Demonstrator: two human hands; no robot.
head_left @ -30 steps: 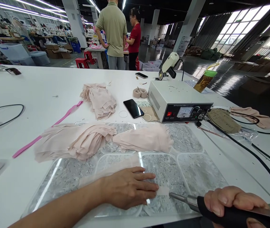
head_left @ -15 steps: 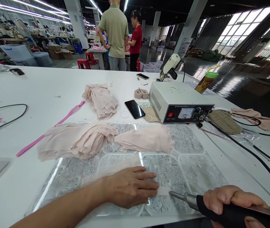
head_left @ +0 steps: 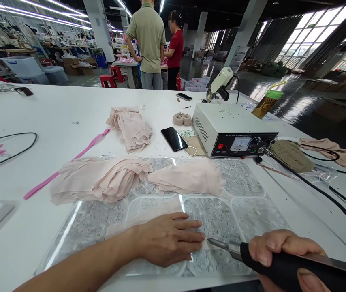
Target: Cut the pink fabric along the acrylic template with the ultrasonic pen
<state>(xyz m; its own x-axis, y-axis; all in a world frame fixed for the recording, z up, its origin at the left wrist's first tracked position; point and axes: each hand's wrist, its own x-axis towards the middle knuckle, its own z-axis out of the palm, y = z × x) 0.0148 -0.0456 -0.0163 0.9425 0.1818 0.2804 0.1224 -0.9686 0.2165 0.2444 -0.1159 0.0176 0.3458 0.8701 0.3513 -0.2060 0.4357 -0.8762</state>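
Observation:
My left hand (head_left: 171, 239) lies flat, palm down, fingers stretched out. Beneath it is a thin sheer pale-pink fabric piece (head_left: 157, 211), mostly covered by hand and forearm, with a small end showing past the fingertips. My right hand (head_left: 287, 253) is wrapped round a black-handled ultrasonic cutter (head_left: 235, 249). Its pointed metal tip is at the fabric's end, just right of my left fingertips; whether it touches the cloth I cannot tell. Both hands are over a grey stone-patterned mat (head_left: 212, 219). Just beyond lie a fanned pale-pink fabric stack (head_left: 100, 178) and a smaller stack (head_left: 188, 177).
A control box (head_left: 233, 125) with a meter stands at the back right; a black cable (head_left: 319, 194) runs along the right. Further back are another fabric stack (head_left: 130, 129), a phone (head_left: 174, 139) and a pink strip (head_left: 66, 164). Two people stand beyond the table.
My right hand has moved the cutter left, bringing its tip across the fabric's end closer to my left fingertips. My left hand stays flat in place.

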